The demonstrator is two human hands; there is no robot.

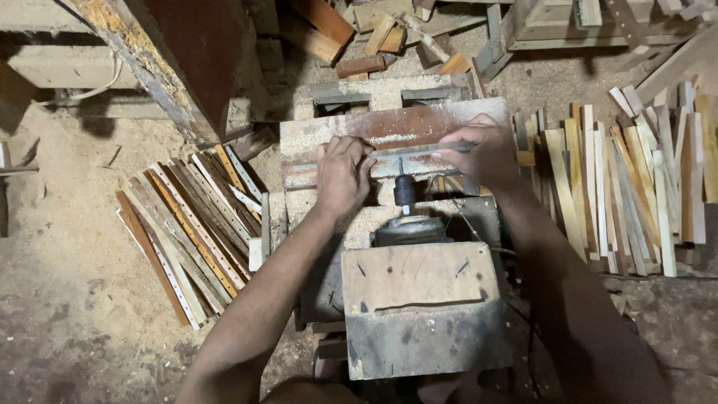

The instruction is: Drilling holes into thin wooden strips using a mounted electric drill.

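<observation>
A thin wooden slat [407, 152] lies crosswise on a sawdust-covered board [359, 133] of a small drilling rig. My left hand [342, 175] grips its left end and my right hand [482, 153] grips its right end. A horizontal drill chuck [404, 191] with its bit points at the slat's middle, between my hands. Behind the chuck sits the round motor housing [410, 229] and a worn wooden box [422, 307].
A pile of drilled slats [191, 224] lies on the sawdust floor to the left. A larger pile of plain slats [628, 179] lies to the right. Wood offcuts [374, 37] and a timber frame [568, 26] are beyond the rig; a red-brown panel [187, 60] leans at upper left.
</observation>
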